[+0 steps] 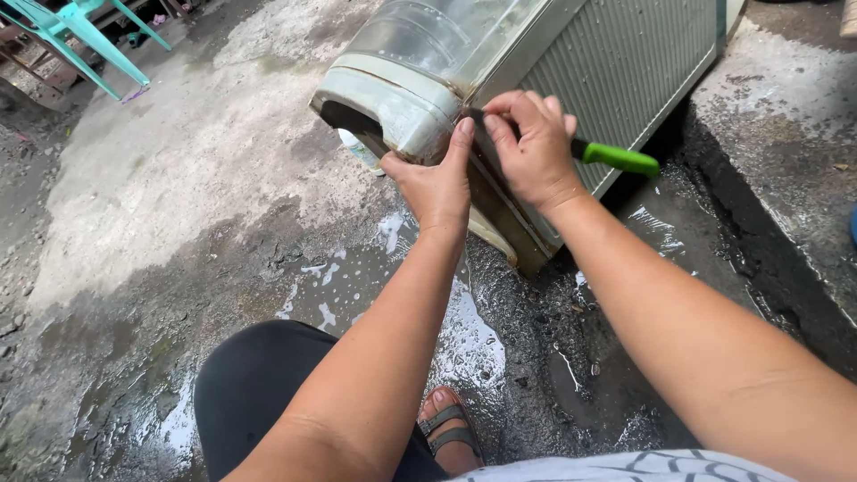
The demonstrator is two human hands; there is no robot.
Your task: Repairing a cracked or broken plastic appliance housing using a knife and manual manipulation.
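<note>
Left hand point(435, 183) sits centre frame, palm wrapped over the lower corner of the appliance point(500, 80), thumb up along the edge, fingers clamped on the dirty white plastic housing. Right hand point(534, 147) just beside it, touching thumb to knuckles, fingers closed around one tool point(616, 158) with a green handle; handle sticks out toward the right, dark tip hidden under the fingers at the seam between housing and metal side panel. Can't tell tool type for sure.

Near, bottom of frame: one knee in dark fabric point(268, 393), one foot in a grey strapped sandal point(451, 433), strip of patterned white cloth at bottom right.

Mid frame: wet concrete ground point(178, 232), several puddles, grit and debris around the appliance base.

Appliance: one unit, tipped on its side, top centre to top right. Ribbed grey metal panel facing right, clear plastic part on top, rusty lower edge. Rests against a raised concrete ledge point(786, 134) at right.

Far, upper left corner: two turquoise plastic chairs point(80, 36), only partly visible.
</note>
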